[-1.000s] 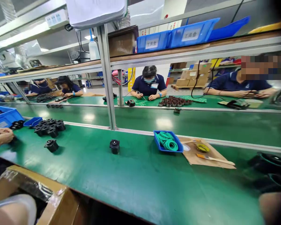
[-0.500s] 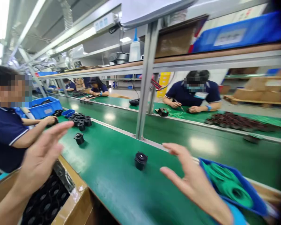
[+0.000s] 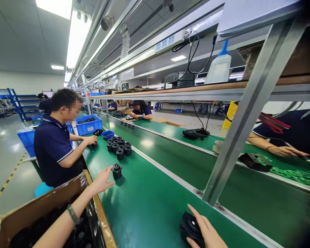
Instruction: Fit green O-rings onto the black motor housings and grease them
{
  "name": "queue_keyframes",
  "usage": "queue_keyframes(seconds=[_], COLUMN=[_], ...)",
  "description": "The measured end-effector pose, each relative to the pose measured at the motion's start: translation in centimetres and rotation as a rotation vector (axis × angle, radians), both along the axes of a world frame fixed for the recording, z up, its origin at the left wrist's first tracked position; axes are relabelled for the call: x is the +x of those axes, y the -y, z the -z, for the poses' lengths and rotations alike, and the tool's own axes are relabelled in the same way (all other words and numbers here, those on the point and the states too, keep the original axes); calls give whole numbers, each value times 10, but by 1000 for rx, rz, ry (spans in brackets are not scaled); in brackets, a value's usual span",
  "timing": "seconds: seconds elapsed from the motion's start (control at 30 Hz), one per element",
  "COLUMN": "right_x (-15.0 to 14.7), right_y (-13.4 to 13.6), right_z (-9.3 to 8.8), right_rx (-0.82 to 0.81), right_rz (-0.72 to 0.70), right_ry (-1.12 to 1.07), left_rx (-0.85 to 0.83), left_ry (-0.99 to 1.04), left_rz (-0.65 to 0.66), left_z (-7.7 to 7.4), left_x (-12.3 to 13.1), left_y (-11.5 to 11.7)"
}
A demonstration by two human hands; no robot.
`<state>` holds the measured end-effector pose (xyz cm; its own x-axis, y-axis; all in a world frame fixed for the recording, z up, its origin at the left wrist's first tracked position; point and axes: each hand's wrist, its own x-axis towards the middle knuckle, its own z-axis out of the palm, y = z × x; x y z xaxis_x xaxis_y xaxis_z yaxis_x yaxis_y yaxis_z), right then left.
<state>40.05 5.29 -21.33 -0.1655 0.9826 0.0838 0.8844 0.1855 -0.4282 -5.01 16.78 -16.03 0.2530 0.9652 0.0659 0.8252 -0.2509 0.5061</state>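
Note:
My left hand (image 3: 102,181) reaches over the box edge, thumb and fingers apart. Its fingertips are at the near side of a black cylindrical motor housing (image 3: 116,171) standing upright on the green bench; whether they touch cannot be made out. At the bottom, my right hand (image 3: 208,230) has its thumb and fingers around a second black motor housing (image 3: 188,225), which has a small bright spot on top. Part of that hand is cut off by the frame.
A cardboard box (image 3: 103,220) of black parts stands at my left. Further along are grouped black housings (image 3: 120,146), a small blue tray (image 3: 107,134) and a blue bin (image 3: 89,125). A co-worker (image 3: 55,144) works there. A metal post (image 3: 250,113) rises at right.
The view has swung left. My left hand has moved out to the far housing, and my right hand has come from beside the near housing to close around it.

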Motion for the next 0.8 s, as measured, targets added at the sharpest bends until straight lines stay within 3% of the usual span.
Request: queue_keyframes(seconds=[0.17, 0.3, 0.43, 0.63, 0.73, 0.8], right_x=[-69, -92, -82, -78, -77, -77], right_y=[-33, -39, -20, 21, 25, 20], right_z=[-30, -48, -52, -60, -51, -43], right_rx=[-176, -241, -242, -249, -220, -55], right_rz=[-20, 25, 73, 156, 138, 67], right_ry=[15, 18, -87, -140, -17, 133], left_rx=[-27, -14, -31, -101, -153, -180], left_ry=[21, 27, 38, 81, 121, 125], left_rz=[-98, -110, 37, 247, 358, 391], left_z=[21, 26, 25, 16, 6, -3], left_x=[20, 39, 74, 135, 142, 126], left_y=[-58, -68, -45, 14, 37, 44])
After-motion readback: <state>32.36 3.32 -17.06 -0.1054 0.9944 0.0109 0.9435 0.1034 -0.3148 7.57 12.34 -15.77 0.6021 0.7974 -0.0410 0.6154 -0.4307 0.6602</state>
